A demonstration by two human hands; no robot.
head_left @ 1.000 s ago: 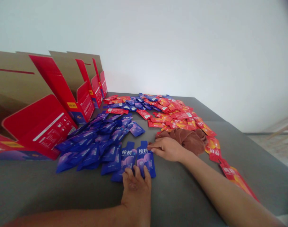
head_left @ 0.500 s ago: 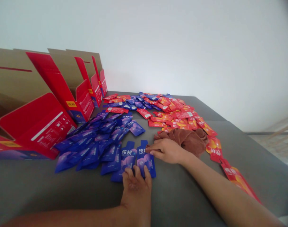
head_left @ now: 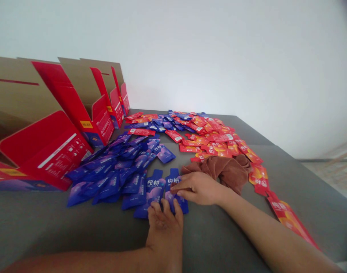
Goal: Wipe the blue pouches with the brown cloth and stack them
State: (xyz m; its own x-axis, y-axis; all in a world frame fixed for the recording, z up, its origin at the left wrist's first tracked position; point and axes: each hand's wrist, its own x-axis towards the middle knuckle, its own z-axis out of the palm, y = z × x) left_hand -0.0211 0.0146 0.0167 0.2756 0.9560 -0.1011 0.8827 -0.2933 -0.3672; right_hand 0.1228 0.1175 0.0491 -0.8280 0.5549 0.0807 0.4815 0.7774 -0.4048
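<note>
Blue pouch — left hand at edge, open tabletop beside

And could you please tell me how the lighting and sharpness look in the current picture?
Head view: diffuse light, brightest low on the wall, with a soft shadow on the table beside the right arm; head view again: fine print on the blue packets is too soft to read, and the top right corner darkens.

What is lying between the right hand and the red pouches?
In the head view, the bunched brown cloth lies between the right hand and the red pouches.
</note>
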